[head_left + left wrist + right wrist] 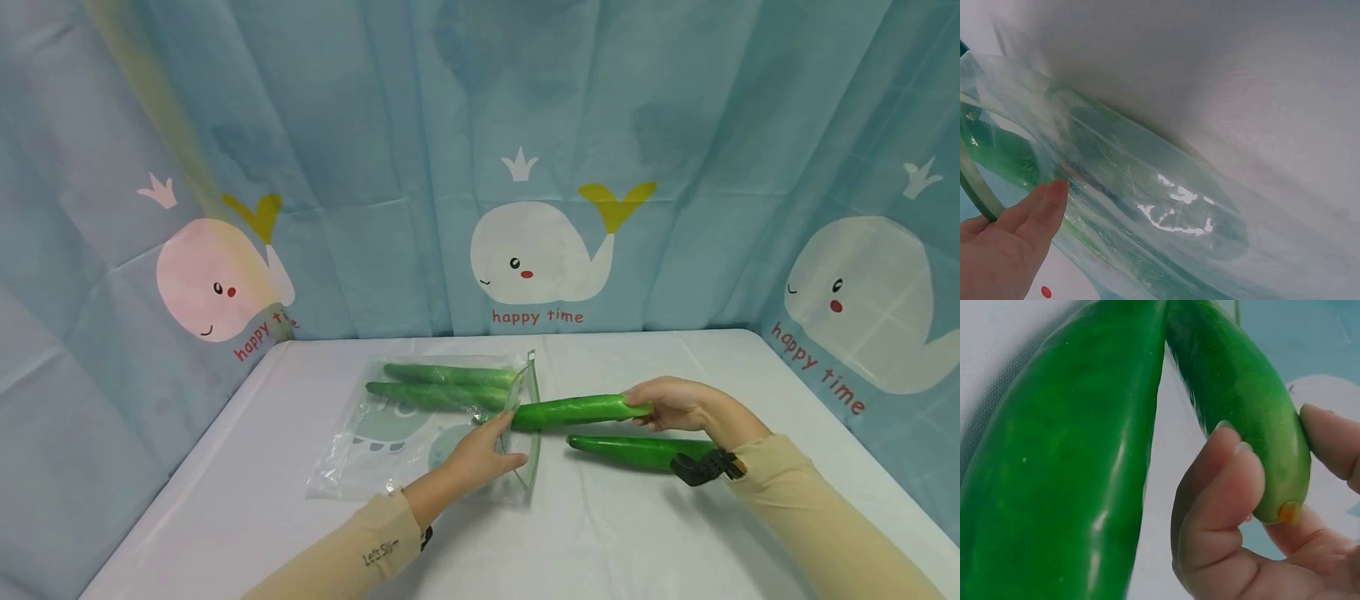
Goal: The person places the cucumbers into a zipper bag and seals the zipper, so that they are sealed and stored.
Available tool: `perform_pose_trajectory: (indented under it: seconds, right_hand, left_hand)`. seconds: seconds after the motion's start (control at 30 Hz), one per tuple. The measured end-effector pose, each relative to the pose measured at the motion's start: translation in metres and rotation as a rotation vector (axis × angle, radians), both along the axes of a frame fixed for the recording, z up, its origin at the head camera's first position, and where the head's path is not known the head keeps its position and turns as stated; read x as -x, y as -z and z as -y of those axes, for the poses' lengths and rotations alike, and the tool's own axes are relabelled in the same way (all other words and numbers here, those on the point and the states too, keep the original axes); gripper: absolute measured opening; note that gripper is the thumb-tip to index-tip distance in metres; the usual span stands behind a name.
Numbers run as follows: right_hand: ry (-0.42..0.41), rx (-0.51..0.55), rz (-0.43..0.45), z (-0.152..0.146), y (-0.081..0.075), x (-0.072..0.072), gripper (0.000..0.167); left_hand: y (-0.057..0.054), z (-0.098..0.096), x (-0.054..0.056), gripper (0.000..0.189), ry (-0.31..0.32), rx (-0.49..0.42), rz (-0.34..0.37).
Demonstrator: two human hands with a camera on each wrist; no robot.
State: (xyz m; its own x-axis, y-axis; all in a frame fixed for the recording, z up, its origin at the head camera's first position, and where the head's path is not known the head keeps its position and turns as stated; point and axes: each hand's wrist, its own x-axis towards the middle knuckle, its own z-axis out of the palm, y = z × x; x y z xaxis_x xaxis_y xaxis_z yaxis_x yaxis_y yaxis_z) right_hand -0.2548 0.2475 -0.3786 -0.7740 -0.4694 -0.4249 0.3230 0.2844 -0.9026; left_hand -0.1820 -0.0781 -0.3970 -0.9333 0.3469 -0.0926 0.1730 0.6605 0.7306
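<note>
My right hand (671, 404) grips the stem end of a green cucumber (577, 411), thumb and fingers on opposite sides. The cucumber's far end enters the mouth of a clear zip bag (337, 475). At that mouth is my left hand (476, 454), thumb and fingers spread apart against the bag's edge. In the left wrist view, its straight fingers (1041, 215) touch the clear film. Two more cucumbers (442, 386) lie side by side inside the bag, toward its back. Another cucumber (626, 450) rests on the table below the right hand, partly hidden by the wrist strap.
A white cloth covers the table (217, 517). Pale blue curtains (390, 275) printed with whales rise at its back and sides. Green dinosaur shapes (386, 423) are printed on the bag. A black wrist mount (697, 468) hangs close to the loose cucumber.
</note>
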Motion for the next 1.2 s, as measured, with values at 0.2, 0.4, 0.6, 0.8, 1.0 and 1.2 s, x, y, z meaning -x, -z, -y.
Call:
perform_pose_trajectory:
  seconds: [0.2, 0.4, 0.6, 0.8, 1.0, 1.2]
  right_hand:
    - [-0.002, -0.068, -0.017, 0.008, -0.002, 0.002, 0.054]
    - [-0.029, -0.101, -0.034, 0.012, -0.003, 0.002, 0.056]
    - [-0.050, -0.113, -0.044, 0.019, -0.004, 0.005, 0.055]
    - [-0.033, -0.157, -0.051, 0.027, -0.005, 0.006, 0.054]
    - [-0.051, -0.174, -0.044, 0.034, -0.003, 0.009, 0.050]
    - [-0.055, -0.178, -0.031, 0.040, 0.000, 0.013, 0.048]
  left_hand:
    - [0.001, 0.000, 0.001, 0.073, 0.006, 0.007, -0.010]
    - [0.000, -0.001, 0.001, 0.072, 0.003, 0.002, -0.005]
    - [0.001, 0.000, 0.001, 0.073, 0.005, 0.008, -0.016]
    - [0.002, 0.000, 0.002, 0.073, 0.009, 0.011, -0.016]
    - [0.002, 0.001, 0.002, 0.072, 0.014, 0.005, -0.007]
    - [0.003, 0.001, 0.002, 0.072, 0.016, 0.002, 0.000]
